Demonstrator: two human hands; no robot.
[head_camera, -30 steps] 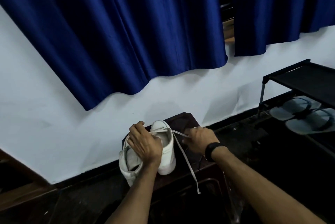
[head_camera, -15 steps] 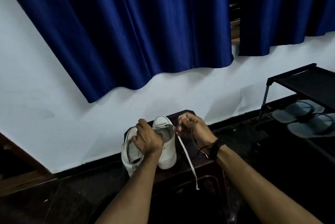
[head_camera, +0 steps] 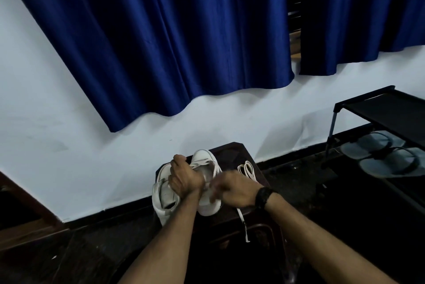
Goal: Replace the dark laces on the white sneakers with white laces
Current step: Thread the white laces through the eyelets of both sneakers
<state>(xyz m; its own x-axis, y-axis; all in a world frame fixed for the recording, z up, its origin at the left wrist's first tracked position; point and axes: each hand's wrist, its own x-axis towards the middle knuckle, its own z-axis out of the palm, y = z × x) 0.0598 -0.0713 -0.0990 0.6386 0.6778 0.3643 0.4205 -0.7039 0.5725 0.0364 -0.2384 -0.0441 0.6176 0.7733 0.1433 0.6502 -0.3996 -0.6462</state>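
Two white sneakers stand on a small dark wooden stool (head_camera: 232, 149) by the wall. My left hand (head_camera: 185, 179) grips the upper edge of the right sneaker (head_camera: 203, 157) near its eyelets. The left sneaker (head_camera: 164, 201) sits beside it, partly under my left wrist. My right hand (head_camera: 232, 188) is blurred at the right sneaker's side, fingers curled on a white lace; its loose end (head_camera: 243, 224) hangs over the stool's front. A second white lace (head_camera: 247, 167) lies looped on the stool to the right. No dark lace shows.
A white wall and a blue curtain (head_camera: 174, 37) rise behind the stool. A black shoe rack (head_camera: 379, 109) stands at the right with grey sandals (head_camera: 386, 157) on its lower shelf. The floor is dark. A wooden frame (head_camera: 23, 226) is at the lower left.
My right hand has dropped from the sneaker's toe end to its side near my left hand. The looped lace on the stool is now uncovered.
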